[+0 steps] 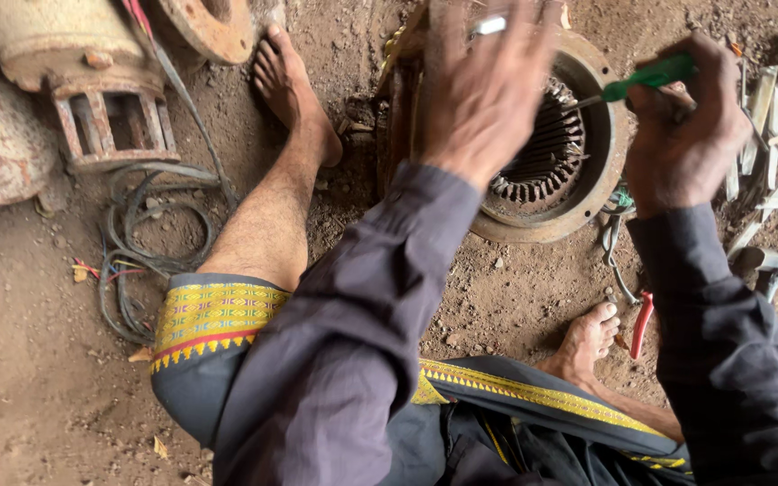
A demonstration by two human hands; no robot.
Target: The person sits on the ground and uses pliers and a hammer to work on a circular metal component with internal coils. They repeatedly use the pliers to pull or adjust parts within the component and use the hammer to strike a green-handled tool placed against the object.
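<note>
Two hands raised; left hand (483, 85) spread over stator (547, 148) | right hand (682, 126) grip clamped on green screwdriver (646, 76)

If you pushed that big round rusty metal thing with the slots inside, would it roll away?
Probably not. The round motor housing looks like thick rusty iron, so likely heavy. It sits sunk in the dirt, with the left hand on its rim, steadying it. Freed and tipped on edge, it might roll.

My left hand (483, 85) is blurred and covers the upper left of the motor stator (578, 193), its fingertips cut off at the top edge; my right hand (686, 126) hides most of the green-handled screwdriver (650, 76); the rusty motor housing (56, 54) runs off frame.
</note>
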